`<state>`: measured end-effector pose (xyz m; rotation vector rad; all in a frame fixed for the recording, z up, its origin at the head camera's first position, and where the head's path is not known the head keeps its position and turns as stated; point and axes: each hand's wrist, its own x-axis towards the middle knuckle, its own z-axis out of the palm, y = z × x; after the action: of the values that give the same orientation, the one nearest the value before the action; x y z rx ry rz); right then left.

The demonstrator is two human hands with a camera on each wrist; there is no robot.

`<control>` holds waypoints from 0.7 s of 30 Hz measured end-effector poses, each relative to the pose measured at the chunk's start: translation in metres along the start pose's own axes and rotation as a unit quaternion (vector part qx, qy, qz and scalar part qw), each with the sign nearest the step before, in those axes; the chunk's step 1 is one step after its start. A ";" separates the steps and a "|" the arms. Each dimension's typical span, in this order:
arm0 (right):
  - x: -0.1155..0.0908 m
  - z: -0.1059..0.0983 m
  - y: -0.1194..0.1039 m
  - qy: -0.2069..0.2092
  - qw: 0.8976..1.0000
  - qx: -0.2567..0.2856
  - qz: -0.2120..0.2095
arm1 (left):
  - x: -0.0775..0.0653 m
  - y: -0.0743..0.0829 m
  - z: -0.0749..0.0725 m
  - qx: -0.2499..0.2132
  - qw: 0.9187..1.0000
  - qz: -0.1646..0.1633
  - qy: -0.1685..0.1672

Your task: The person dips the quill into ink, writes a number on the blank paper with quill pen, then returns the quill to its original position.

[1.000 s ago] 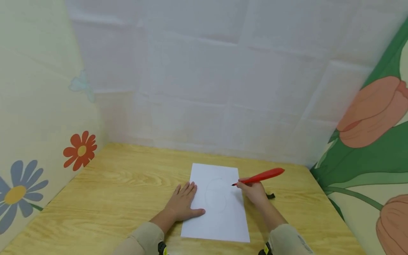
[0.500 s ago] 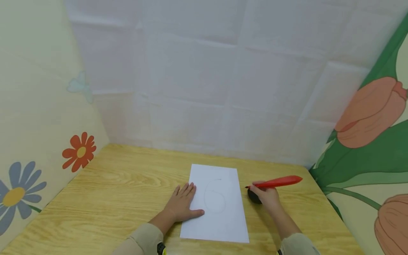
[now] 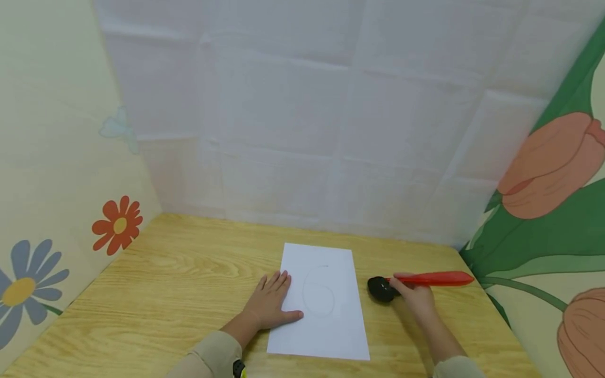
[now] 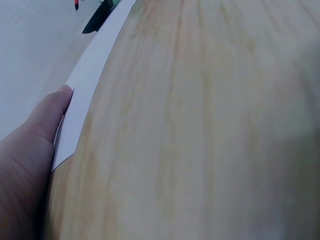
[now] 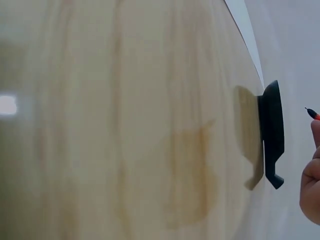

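A white sheet of paper [image 3: 316,336] lies on the table with a thin looping line like a 6 drawn on it. My left hand [image 3: 268,304] rests on the sheet's left edge, fingers spread and thumb on the paper. Right of the sheet, my right hand [image 3: 419,302] pinches a red feather-shaped pen [image 3: 446,279], whose long end points right. In the right wrist view the pen's black tip [image 5: 312,114] shows above the table. Just left of these fingers sits a glossy black rounded object [image 3: 380,289]; from the side it looks low, with a bent tail.
The wood-grain table [image 3: 189,273] runs back to a creased white cloth [image 3: 283,131]. A flower-printed cloth [image 3: 61,184] hangs at the left, and a tulip-printed one [image 3: 548,168] at the right.
My right hand has moved right with the pen, away from the paper and past the black object, which now shows fully. The left hand has stayed on the sheet.
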<state>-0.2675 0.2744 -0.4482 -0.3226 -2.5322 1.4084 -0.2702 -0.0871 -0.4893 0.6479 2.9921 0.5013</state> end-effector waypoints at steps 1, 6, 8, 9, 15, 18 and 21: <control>0.000 -0.002 0.001 0.000 1.000 0.002 0.002 | 0.000 0.000 0.000 0.000 1.000 0.000 0.000; 0.000 -0.007 0.005 -0.006 0.999 0.041 0.020 | 0.000 -0.002 0.001 0.001 1.000 0.001 -0.001; 0.000 -0.008 0.006 -0.006 0.998 0.053 0.022 | 0.001 -0.003 0.002 0.002 1.000 0.001 0.000; 0.000 -0.009 0.007 -0.007 0.998 0.059 0.022 | 0.001 -0.003 0.003 0.002 1.000 0.002 0.002; -0.001 -0.011 0.007 -0.007 0.995 0.104 0.003 | 0.003 -0.005 0.006 -0.004 1.000 0.001 0.002; -0.003 -0.010 0.006 -0.005 0.992 0.126 -0.023 | 0.004 -0.006 0.006 -0.004 1.000 0.000 0.001; -0.006 -0.011 0.003 0.000 0.991 0.124 -0.048 | 0.004 -0.006 0.006 -0.007 1.000 0.004 0.005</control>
<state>-0.2579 0.2826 -0.4460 -0.1526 -2.3025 1.6607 -0.2761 -0.0890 -0.4966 0.6585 2.9946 0.5272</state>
